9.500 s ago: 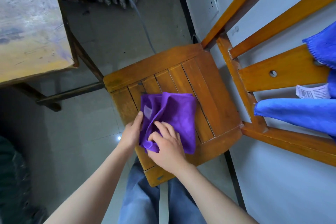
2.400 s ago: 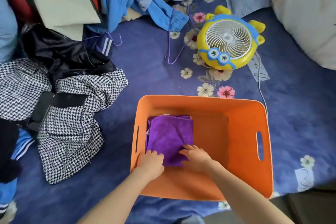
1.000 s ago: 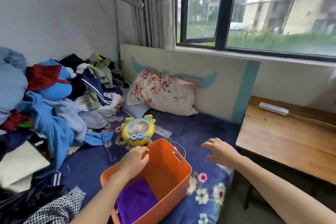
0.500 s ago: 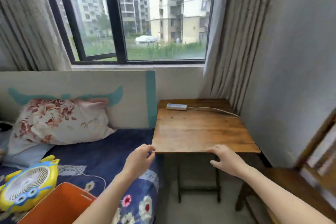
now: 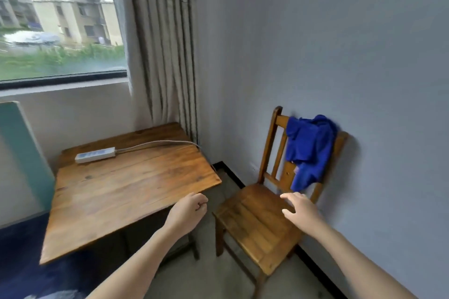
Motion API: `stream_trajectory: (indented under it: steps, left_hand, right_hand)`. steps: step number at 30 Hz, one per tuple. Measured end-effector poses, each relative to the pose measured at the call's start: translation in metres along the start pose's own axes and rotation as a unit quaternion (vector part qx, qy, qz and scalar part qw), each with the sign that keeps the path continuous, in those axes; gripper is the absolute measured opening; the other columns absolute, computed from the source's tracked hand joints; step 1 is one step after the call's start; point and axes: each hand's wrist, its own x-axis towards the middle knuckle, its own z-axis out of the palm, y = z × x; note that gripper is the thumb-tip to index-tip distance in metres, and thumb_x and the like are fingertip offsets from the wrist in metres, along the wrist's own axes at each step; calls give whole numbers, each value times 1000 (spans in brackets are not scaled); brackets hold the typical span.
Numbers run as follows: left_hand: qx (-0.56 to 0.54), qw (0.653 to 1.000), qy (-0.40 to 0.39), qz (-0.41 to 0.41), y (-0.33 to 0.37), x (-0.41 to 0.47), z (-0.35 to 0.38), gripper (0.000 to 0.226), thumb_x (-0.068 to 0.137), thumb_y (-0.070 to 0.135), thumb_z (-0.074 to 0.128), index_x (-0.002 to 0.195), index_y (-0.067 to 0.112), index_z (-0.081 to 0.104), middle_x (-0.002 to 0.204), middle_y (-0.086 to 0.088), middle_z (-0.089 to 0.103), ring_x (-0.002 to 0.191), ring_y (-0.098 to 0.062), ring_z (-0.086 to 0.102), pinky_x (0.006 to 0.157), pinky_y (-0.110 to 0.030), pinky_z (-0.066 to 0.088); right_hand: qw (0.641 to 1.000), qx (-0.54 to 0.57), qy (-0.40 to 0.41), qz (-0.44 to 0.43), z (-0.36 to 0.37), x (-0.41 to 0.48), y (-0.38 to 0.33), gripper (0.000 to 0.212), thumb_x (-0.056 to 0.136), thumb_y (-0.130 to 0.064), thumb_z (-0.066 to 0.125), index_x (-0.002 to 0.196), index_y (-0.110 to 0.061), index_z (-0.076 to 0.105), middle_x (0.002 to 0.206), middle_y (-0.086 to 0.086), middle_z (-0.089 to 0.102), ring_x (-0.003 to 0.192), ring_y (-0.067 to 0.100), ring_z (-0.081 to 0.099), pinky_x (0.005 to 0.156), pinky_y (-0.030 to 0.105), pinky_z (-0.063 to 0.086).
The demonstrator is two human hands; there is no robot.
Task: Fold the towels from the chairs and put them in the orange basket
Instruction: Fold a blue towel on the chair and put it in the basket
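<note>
Blue towel (image 5: 309,150) dead ahead, and both my hands are bare. My right hand (image 5: 300,210) is out in front, wide open, fingers straight and spread, palm down, above the back of the chair (image 5: 255,221) seat. It holds nothing, and I can't tell whether it brushes the wood or hangs just over it. The fingertips sit just below the towel's lowest corner, a small gap between them. My left hand (image 5: 188,211) hangs loose, fingers softly curled in toward the palm, nothing in it, in front of the near corner of the table (image 5: 126,189).

Now the room: wooden table on my left, worn and glossy, with a white power strip (image 5: 95,154) lying at its far side and a cord (image 5: 158,144) running off toward the corner. Grey curtain (image 5: 165,43) hangs down behind it, beside the window (image 5: 60,19). A plain pale wall (image 5: 340,43) fills the right side, and the chair stands with its back against it. Grey floor (image 5: 213,274) runs between table and chair.

The towel is slung over the chair's top rail, toward the right post, bunched and crumpled. Its long axis runs straight up and down, the bulk gathered at the rail and one tail pointing down at the seat.
</note>
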Motion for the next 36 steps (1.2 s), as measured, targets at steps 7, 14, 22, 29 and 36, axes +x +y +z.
stream_trajectory:
  steps: [7, 14, 22, 29, 36]
  left_hand:
    - [-40, 997, -31, 63, 49, 110, 56, 26, 96, 20, 46, 117, 17, 60, 112, 0, 61, 98, -14, 58, 83, -24, 50]
    - [-65, 995, -25, 69, 70, 249, 86, 25, 95, 18, 49, 117, 14, 60, 114, -2, 62, 101, -13, 59, 67, -3, 39]
    - [-78, 989, -86, 94, 130, 339, 148, 25, 94, 19, 51, 117, 16, 60, 110, 1, 63, 99, -13, 62, 79, -18, 51]
    - [-90, 990, -89, 55, 194, 354, 208, 33, 94, 20, 50, 127, 17, 52, 120, 0, 58, 103, -13, 58, 77, -13, 45]
    - [-98, 995, 3, -37, 233, 353, 213, 34, 94, 18, 51, 128, 14, 52, 121, -5, 58, 108, -18, 57, 84, -22, 47]
  right_hand:
    - [994, -29, 46, 96, -31, 29, 82, 41, 91, -22, 54, 131, -17, 48, 131, 1, 51, 123, 18, 44, 97, 26, 38]
    - [985, -47, 81, 144, -77, 122, 133, 40, 92, -22, 52, 132, -18, 47, 129, -2, 51, 121, 15, 43, 96, 24, 39]
    - [982, -48, 77, 163, -72, 159, 199, 40, 93, -23, 49, 133, -20, 46, 133, -6, 47, 127, 10, 39, 97, 19, 37]
    - [968, -127, 214, 30, -90, 194, 265, 43, 44, -9, 89, 82, -14, 70, 88, 3, 67, 89, 14, 44, 56, 26, 56]
    - [964, -212, 139, -74, -120, 259, 281, 48, 37, -15, 89, 82, -16, 72, 90, 9, 69, 74, 24, 67, 59, 29, 56]
